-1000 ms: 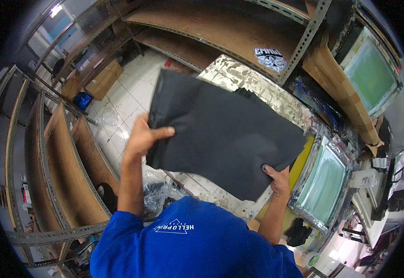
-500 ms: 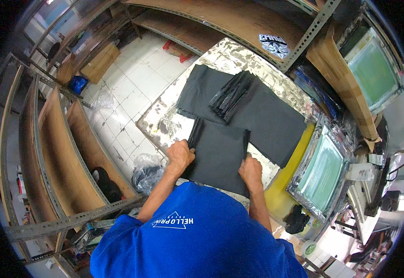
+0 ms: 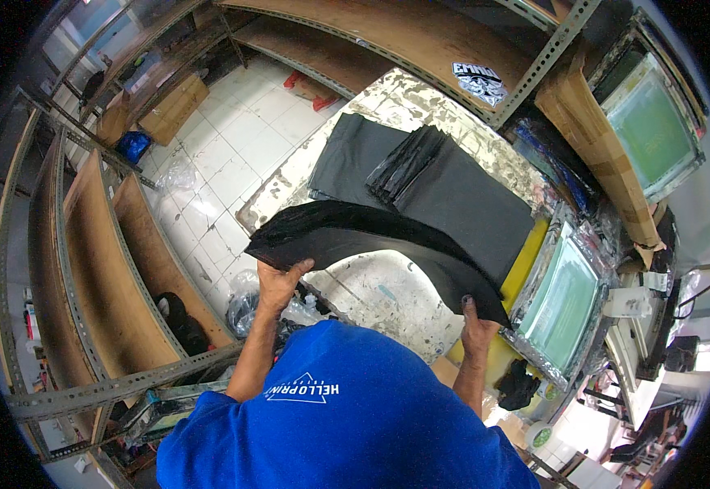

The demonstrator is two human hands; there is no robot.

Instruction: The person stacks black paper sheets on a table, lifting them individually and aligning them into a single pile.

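Observation:
My left hand [image 3: 278, 285] and my right hand [image 3: 477, 328] grip opposite ends of a wide stack of thin black fabric sheets [image 3: 420, 248]. The sheets arch upward in the middle, off the stained whitish table [image 3: 379, 293]. Each thumb presses on the near face of the stack, while the other fingers are mostly hidden behind it. Just beyond it lie more black sheets [image 3: 485, 200], a black pile [image 3: 342, 159] to their left and a folded black bundle [image 3: 408, 163] between them.
A green-meshed printing screen [image 3: 565, 292] stands right of the table, over a yellow sheet [image 3: 536, 248]. Another framed screen [image 3: 652, 130] leans at the far right beside a cardboard piece [image 3: 595, 138]. Wooden shelves [image 3: 114, 269] stand at left. Plastic bags [image 3: 245, 306] lie near my left arm.
Both hands have moved apart, the right one outward and nearer to me. The black sheets between them have lifted and widened from a flat square into an arch, baring the table beneath.

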